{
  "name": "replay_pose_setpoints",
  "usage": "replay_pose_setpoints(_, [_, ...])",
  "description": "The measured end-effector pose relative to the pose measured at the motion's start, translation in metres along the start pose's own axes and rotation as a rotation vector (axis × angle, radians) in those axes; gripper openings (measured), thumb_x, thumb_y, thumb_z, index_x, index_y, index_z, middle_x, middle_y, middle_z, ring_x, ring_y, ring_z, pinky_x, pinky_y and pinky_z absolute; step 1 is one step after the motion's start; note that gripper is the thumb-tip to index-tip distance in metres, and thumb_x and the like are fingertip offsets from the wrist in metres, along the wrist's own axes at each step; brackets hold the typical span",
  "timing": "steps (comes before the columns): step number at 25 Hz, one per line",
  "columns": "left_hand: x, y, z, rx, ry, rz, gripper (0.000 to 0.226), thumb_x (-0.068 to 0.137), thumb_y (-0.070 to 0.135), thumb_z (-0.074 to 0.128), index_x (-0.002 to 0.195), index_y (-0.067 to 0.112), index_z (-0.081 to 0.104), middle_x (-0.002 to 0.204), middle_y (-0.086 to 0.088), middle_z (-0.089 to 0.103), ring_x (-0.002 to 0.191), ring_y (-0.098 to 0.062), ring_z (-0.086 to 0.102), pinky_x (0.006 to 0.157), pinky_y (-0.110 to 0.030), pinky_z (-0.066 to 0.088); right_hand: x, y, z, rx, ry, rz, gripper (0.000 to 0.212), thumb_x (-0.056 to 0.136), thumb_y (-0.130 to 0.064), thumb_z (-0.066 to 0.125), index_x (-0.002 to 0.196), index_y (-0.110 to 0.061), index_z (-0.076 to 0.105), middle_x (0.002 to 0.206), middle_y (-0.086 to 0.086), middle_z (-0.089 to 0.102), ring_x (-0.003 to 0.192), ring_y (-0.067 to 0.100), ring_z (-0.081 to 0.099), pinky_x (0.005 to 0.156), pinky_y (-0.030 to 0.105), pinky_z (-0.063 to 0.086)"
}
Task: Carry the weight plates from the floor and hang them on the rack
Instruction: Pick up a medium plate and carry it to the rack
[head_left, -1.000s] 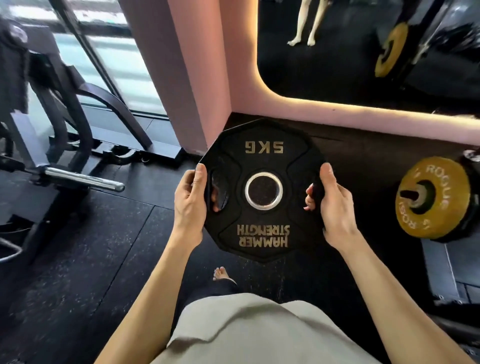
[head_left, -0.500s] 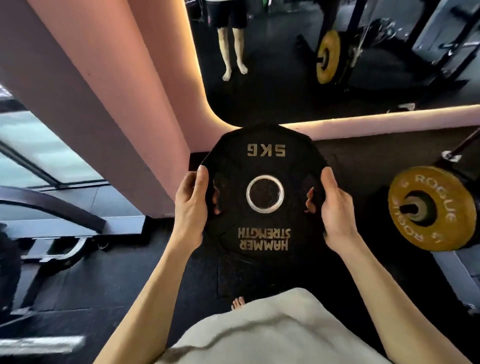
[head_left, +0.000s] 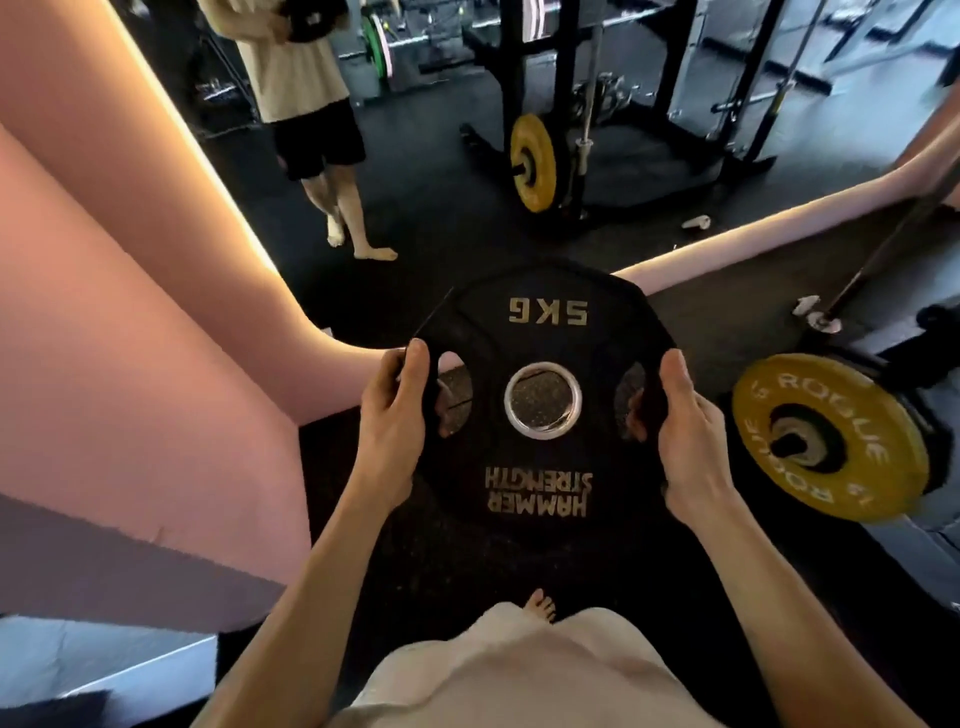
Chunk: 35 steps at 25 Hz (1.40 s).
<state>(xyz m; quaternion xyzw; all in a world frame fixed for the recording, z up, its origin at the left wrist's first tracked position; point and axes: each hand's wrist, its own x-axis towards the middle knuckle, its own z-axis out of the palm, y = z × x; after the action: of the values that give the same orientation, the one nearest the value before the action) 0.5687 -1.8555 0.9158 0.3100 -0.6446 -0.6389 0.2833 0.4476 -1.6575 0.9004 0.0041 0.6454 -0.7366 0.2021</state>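
Left hand (head_left: 392, 426) grasps black 5KG weight plate (head_left: 545, 405) at its 9 o'clock edge, thumb on the face, fingers through the left grip slot. Right hand (head_left: 688, 431) grasps the 3 o'clock edge likewise, fingertips showing through the right slot. Plate held off the floor (head_left: 701, 322) in front of the torso, lettering inverted to the viewer. Yellow plate (head_left: 831, 436) on a bar at 3 o'clock of it, apart. Mirror (head_left: 441, 156) at 12 o'clock; pink wall (head_left: 130, 312) at 9 o'clock
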Motion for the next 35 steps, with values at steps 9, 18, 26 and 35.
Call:
replay_pose_setpoints(9, [0.137, 0.021, 0.123, -0.04, -0.493, -0.047, 0.036, 0.098, 0.048, 0.048, 0.094, 0.015, 0.06, 0.072, 0.001, 0.065, 0.072, -0.019, 0.065, 0.076, -0.041, 0.053, 0.067, -0.045, -0.025, 0.106, 0.442, -0.154, 0.07, 0.081, -0.064, 0.057, 0.089, 0.005, 0.065, 0.081, 0.012, 0.064, 0.075, 0.021, 0.063, 0.073, 0.034, 0.054])
replay_pose_setpoints(18, [0.194, 0.065, 0.261, -0.115, -0.991, 0.046, 0.032, 0.099, 0.046, 0.048, 0.08, 0.022, 0.057, 0.069, -0.006, 0.059, 0.059, -0.019, 0.056, 0.059, -0.038, 0.048, 0.079, -0.103, -0.054, 0.077, 0.955, -0.339, 0.05, 0.084, -0.058, 0.057, 0.067, -0.012, 0.057, 0.05, -0.004, 0.053, 0.047, 0.008, 0.05, 0.05, 0.021, 0.044])
replay_pose_setpoints(26, [0.182, 0.14, 0.389, -0.264, -1.084, 0.255, 0.033, 0.103, 0.038, 0.044, 0.092, 0.01, 0.055, 0.069, -0.004, 0.056, 0.058, -0.013, 0.055, 0.055, -0.026, 0.046, 0.097, -0.19, -0.131, 0.068, 1.096, -0.521, 0.051, 0.086, -0.059, 0.058, 0.064, -0.013, 0.055, 0.051, -0.002, 0.052, 0.048, 0.011, 0.048, 0.058, 0.03, 0.042])
replay_pose_setpoints(35, [0.184, 0.235, 0.52, -0.41, -1.1, 0.382, 0.038, 0.1, 0.046, 0.046, 0.084, 0.012, 0.046, 0.055, -0.003, 0.049, 0.044, -0.018, 0.045, 0.048, -0.028, 0.041, 0.137, -0.316, -0.215, -0.017, 1.072, -0.69, 0.051, 0.088, -0.059, 0.057, 0.064, -0.015, 0.052, 0.054, -0.002, 0.053, 0.05, 0.011, 0.048, 0.055, 0.025, 0.044])
